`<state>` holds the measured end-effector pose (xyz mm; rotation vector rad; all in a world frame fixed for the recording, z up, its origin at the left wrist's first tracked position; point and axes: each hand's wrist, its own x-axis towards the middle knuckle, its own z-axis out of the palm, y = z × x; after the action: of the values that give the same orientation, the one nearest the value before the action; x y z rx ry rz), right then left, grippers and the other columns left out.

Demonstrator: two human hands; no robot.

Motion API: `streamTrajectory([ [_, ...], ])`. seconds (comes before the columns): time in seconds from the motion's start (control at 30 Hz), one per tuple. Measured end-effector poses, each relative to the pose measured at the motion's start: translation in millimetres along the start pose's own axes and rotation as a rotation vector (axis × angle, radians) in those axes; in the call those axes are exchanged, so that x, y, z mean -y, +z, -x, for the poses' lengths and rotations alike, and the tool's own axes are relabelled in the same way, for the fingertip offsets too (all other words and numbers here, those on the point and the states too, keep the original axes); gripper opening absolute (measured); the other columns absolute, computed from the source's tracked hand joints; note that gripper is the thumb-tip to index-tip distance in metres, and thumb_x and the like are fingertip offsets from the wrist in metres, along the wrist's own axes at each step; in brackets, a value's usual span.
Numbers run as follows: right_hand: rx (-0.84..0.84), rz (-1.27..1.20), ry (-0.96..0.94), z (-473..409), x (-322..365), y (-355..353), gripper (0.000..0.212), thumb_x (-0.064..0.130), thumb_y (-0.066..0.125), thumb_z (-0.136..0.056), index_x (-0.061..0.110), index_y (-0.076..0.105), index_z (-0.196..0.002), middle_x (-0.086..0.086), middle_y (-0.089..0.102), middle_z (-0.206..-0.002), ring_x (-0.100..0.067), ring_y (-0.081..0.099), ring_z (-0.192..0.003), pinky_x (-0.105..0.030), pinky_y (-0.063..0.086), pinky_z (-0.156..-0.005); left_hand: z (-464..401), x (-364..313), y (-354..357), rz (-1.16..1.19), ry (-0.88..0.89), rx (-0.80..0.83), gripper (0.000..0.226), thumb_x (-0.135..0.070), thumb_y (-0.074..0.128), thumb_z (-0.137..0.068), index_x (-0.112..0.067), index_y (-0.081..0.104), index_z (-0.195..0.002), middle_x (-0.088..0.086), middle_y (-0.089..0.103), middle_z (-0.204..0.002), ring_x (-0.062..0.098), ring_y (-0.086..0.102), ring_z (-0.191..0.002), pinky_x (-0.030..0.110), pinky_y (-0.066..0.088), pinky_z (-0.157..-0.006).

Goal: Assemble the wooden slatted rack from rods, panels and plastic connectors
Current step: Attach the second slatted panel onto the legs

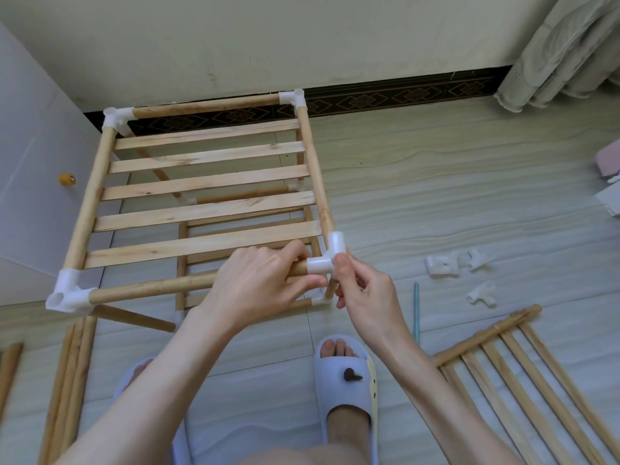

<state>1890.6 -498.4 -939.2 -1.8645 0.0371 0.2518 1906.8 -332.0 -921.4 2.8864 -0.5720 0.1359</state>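
The white plastic corner connector (327, 260) sits at the near right corner of the pale wooden slatted rack (201, 196), raised above the floor, and that is where both of your hands are. Your left hand (265, 283) wraps its fingers around the round wooden front rod (151, 290) right where it enters the connector, thumb underneath, knuckles up. Your right hand (360, 288) comes in from the other side, fingertips curled and pressed against the connector's outer face, thumb up near its top edge; you grip the joint there. The top shelf shows five flat slats (208, 179) running between two round side rods, with white connectors at the other three corners, including the near left one (68, 293). A lower slatted tier shows through the gaps beneath.

Out to the right, three loose white plastic connectors (459, 263) lie on the pale wood-patterned floor (469, 196), and a thin blue-green stick (416, 310) lies just beside your right wrist. Further right and nearer you, a spare slatted wooden panel (523, 374) lies flat. On the left edge, a bundle of loose round wooden rods (68, 380) lies along the floor. Your feet in pale lilac slippers (345, 380) stand below the rack, and a white cabinet door with a small yellow knob (66, 179) stands to the left.
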Motion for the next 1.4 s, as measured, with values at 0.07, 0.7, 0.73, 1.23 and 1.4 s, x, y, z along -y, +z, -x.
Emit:
streamTrajectory([
  [0.07,0.114,0.129,0.019,5,3,-5,0.055,0.062,0.027,-0.082,0.024,0.066,-0.076,-0.01,0.06,-0.078,-0.015,0.055,-0.07,-0.03,0.046,-0.07,3,-8,6,-0.01,-0.006,0.017,0.064,-0.076,0.018,-0.076,-0.023,0.055,-0.083,-0.007,0.042,-0.046,0.017,0.046,-0.042,0.023,0.019,-0.039],
  [0.7,0.358,-0.125,0.281,-72,22,9,0.018,0.03,0.055,-0.093,0.018,0.054,-0.079,0.004,0.058,-0.059,-0.01,0.059,-0.063,-0.025,0.043,-0.064,36,-36,31,-0.143,-0.172,-0.245,0.049,-0.055,0.043,-0.083,-0.016,0.053,-0.056,-0.004,0.049,-0.047,0.019,0.048,-0.047,0.032,0.03,-0.053],
  [0.73,0.367,-0.137,0.28,-71,23,9,0.018,0.029,0.055,-0.093,0.018,0.054,-0.079,0.004,0.058,-0.057,-0.01,0.059,-0.063,-0.025,0.043,-0.064,37,-35,32,-0.157,-0.176,-0.258,0.048,-0.055,0.043,-0.083,-0.016,0.052,-0.056,-0.003,0.048,-0.046,0.019,0.046,-0.047,0.032,0.031,-0.052],
  [1.23,0.398,-0.264,0.292,-67,32,16,0.018,0.024,0.051,-0.095,0.018,0.047,-0.078,0.011,0.049,-0.041,-0.011,0.058,-0.064,-0.019,0.043,-0.055,46,-26,32,-0.213,-0.194,-0.342,0.046,-0.052,0.045,-0.087,-0.014,0.052,-0.061,0.0,0.048,-0.052,0.02,0.044,-0.054,0.034,0.029,-0.056],
  [1.4,0.404,-0.255,0.276,-66,30,16,0.018,0.024,0.052,-0.094,0.017,0.05,-0.078,0.008,0.055,-0.048,-0.013,0.056,-0.062,-0.023,0.043,-0.06,46,-26,25,-0.188,-0.194,-0.351,0.047,-0.052,0.042,-0.089,-0.015,0.051,-0.062,-0.002,0.047,-0.053,0.019,0.044,-0.054,0.033,0.029,-0.058],
])
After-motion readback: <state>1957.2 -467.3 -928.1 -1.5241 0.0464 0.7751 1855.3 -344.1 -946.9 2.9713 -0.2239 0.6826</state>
